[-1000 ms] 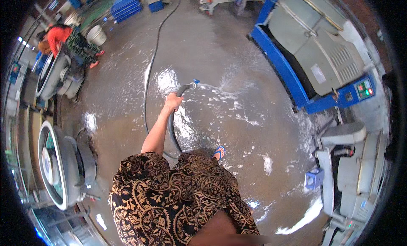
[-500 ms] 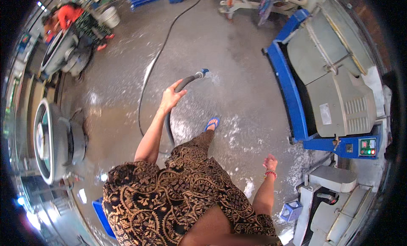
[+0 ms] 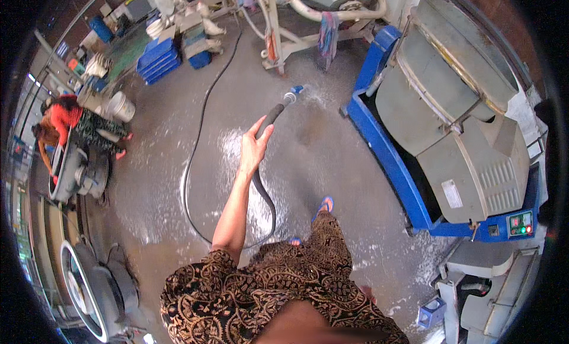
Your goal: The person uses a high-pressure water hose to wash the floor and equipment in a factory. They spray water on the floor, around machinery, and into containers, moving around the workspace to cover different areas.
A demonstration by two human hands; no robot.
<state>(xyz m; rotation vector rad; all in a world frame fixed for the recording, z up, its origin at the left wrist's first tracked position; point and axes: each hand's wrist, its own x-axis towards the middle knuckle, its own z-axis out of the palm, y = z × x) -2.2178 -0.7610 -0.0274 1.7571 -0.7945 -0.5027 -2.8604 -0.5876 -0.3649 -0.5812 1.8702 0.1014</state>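
My left hand (image 3: 253,152) is wrapped round a dark hose (image 3: 272,117), its thumb stretched along it. The hose ends in a blue nozzle (image 3: 297,89) with a pale metal clamp behind it. Water sprays from the nozzle onto the wet grey floor (image 3: 308,142), ahead and slightly right. Below the hand the hose loops down and left, then runs away to the far side. Of my right hand (image 3: 368,294) only a sliver shows low beside my patterned clothing; its fingers are hidden.
A large grey machine (image 3: 450,148) on a blue frame (image 3: 391,160) stands at right. Round tub machines (image 3: 89,290) line the left, where another person (image 3: 71,121) bends over one. Blue crates (image 3: 159,60) and a white bucket (image 3: 121,107) stand farther off. A small bluish stool (image 3: 431,312) sits lower right.
I have stepped forward, and the surroundings have shifted in view. My left hand has carried the hose farther ahead and right. My right hand has dropped mostly behind my clothing.
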